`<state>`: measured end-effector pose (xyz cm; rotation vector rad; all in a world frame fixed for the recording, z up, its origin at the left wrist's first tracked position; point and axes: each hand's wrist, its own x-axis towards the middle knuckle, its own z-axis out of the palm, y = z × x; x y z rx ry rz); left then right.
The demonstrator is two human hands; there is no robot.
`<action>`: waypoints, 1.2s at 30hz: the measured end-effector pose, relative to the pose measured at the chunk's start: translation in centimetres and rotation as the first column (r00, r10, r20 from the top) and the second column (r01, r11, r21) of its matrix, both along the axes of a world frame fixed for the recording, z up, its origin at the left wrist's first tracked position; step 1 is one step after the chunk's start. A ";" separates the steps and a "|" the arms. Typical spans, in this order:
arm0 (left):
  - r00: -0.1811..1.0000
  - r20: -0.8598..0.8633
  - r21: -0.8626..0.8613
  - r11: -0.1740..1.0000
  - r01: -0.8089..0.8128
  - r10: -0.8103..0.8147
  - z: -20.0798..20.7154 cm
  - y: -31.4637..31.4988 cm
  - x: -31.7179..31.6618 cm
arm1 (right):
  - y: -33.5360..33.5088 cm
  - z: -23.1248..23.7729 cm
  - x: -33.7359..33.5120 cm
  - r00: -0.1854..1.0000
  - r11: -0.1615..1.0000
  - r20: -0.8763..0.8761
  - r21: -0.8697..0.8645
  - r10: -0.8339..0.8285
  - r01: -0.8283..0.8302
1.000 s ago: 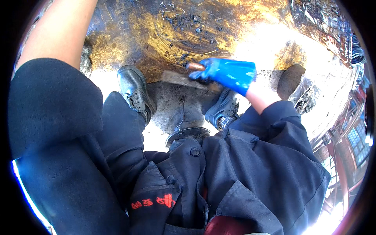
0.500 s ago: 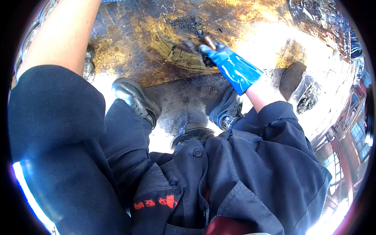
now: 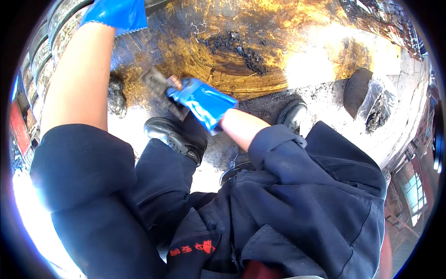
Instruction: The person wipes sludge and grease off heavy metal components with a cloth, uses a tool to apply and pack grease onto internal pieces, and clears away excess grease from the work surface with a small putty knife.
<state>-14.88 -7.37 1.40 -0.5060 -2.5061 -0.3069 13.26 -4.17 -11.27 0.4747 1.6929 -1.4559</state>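
My right hand [image 3: 200,100], in a blue rubber glove, is closed around the handle of a flat trowel [image 3: 155,83]. The trowel's long grey, dirt-smeared blade is tilted over the near left edge of a yellow-brown stained board [image 3: 186,60], above my left shoe; I cannot tell whether it touches the board. My left hand [image 3: 116,14], also in a blue glove, reaches to the top left edge of the picture. Its fingers are cut off there, beside a dark bar [image 3: 158,5]. Dark crumbly material [image 3: 246,56] lies on the board, ahead of the trowel.
A loose white thread [image 3: 204,30] lies on the board. Left of it sits a dark lump [image 3: 116,96], below a large ribbed, curved object [image 3: 65,28]. At right, a clear plastic bag [image 3: 378,102] with dark stuff inside lies against a dark rounded piece [image 3: 357,90]. My shoes [image 3: 172,137] stand at the board's near edge.
My right hand has swept the trowel leftward and nearer to me, from mid-board to the left edge. My left glove has come into view at the top. My right shoe appears farther right.
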 end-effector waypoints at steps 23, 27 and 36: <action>0.997 0.063 0.133 0.990 0.039 -0.048 0.9 1.2 -1.2 | -4.8 -1.3 -12.4 0.980 0.998 -0.187 -0.011 -0.062 0.061; 0.998 -0.008 0.059 0.996 0.068 -0.067 0.5 0.3 -1.6 | -2.7 0.2 -12.1 0.967 0.979 -0.156 -0.073 -0.202 0.192; 0.997 -0.051 -0.028 0.998 0.060 -0.062 0.4 0.2 -1.8 | 9.9 2.4 -5.5 0.771 0.735 0.024 -0.282 -0.637 0.616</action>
